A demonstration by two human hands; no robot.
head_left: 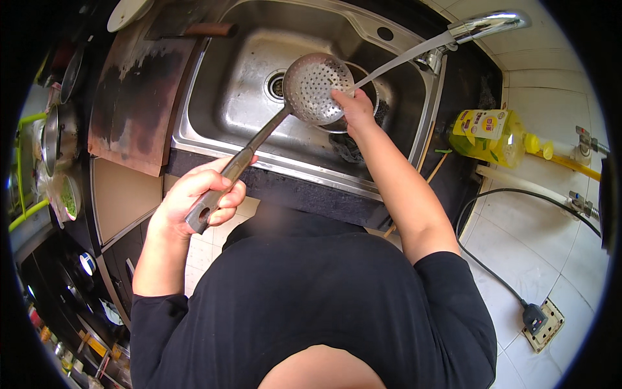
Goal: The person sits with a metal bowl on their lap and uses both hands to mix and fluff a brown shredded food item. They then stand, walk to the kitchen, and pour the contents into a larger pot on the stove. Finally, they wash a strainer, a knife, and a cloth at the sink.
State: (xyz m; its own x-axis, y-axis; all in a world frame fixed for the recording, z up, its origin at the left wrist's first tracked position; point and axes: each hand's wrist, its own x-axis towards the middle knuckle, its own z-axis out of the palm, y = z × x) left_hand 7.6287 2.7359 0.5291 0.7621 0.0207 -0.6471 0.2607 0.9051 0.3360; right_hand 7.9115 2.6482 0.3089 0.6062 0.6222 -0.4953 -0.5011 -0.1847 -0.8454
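Note:
A perforated metal skimmer (314, 81) with a long metal handle is held over the sink (240, 84). My left hand (194, 198) wraps round the handle near its end, which has a hole in it. At the skimmer's right rim, my right hand (357, 111) grips the edge, with the thumb on the perforated face; its other fingers are partly hidden. Water (408, 57) runs from the faucet (486, 26) down to the rim beside my right hand. A round metal bowl (374, 91) shows partly beneath the skimmer and my hand.
On the left, a stained wooden board (139, 91) carries a cleaver (210, 30). Something dark and crumpled (346, 148) lies in the sink. Right of it stand a yellow bottle (486, 136) and thin sticks (437, 165). A black cable with a plug (534, 318) runs along the tiled wall.

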